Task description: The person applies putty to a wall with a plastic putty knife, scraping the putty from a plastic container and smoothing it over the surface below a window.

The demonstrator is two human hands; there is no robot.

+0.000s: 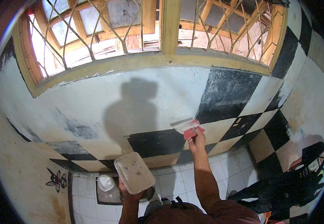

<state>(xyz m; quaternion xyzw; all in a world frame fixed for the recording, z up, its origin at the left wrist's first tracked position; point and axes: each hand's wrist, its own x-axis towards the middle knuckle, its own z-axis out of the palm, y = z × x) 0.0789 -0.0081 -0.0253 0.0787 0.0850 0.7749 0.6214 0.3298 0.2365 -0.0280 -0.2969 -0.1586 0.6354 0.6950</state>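
Observation:
My right hand (197, 140) grips a red putty knife (193, 131) with whitish paste smeared over its blade. The blade is at the wall (162, 97), near the meeting point of black and cream squares; whether it touches cannot be told. Under my left hand (126, 190), low and left of centre, a beige rectangular tray (135, 172) is held tilted, its surface marked with dark smudges. Most of my left fingers are hidden by the tray. White coating covers much of the wall's upper part, and black squares show through thinly in places.
A yellow-framed window (168, 61) with a metal grille spans the wall above. On the tiled floor (85, 205), a white bundle (106, 183) lies on a dark-edged board (107, 196). Dark objects (281, 190) stand at the right. My shadow (134, 108) falls on the wall.

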